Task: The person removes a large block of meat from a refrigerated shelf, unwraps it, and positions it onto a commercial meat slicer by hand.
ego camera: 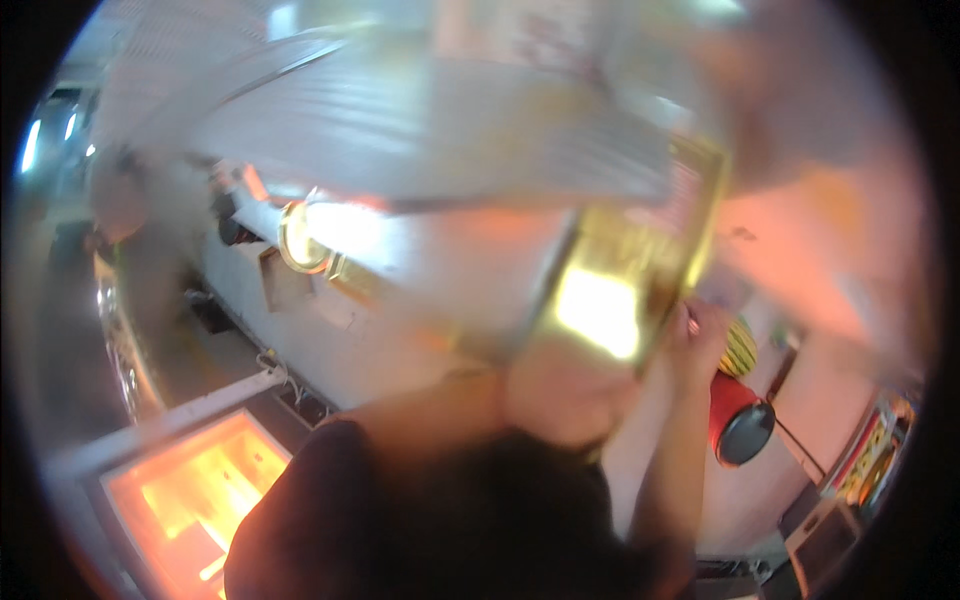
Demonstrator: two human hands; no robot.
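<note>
A shiny gold package (pixel 600 300), box-like and with reddish print near its top, is tilted up in front of my chest. A bright white glare covers part of its face. My right hand (pixel 701 330) is at its right edge, with the fingers curled against it. My left hand (pixel 574 394) overlaps the package's lower end; motion blur hides its fingers. Just past my right hand lie a green-and-yellow striped rounded object (pixel 739 349) and a red cylindrical container (pixel 739 420) with a dark end, both on the pale table (pixel 750 487).
An orange-glowing open bin (pixel 202 495) stands at lower left. A gold ring-shaped item (pixel 300 236) and a brown tray-like box (pixel 285 277) rest on the long counter (pixel 322 345). Another person (pixel 135 300) is at far left. Colourful goods (pixel 874 457) fill a rack at right.
</note>
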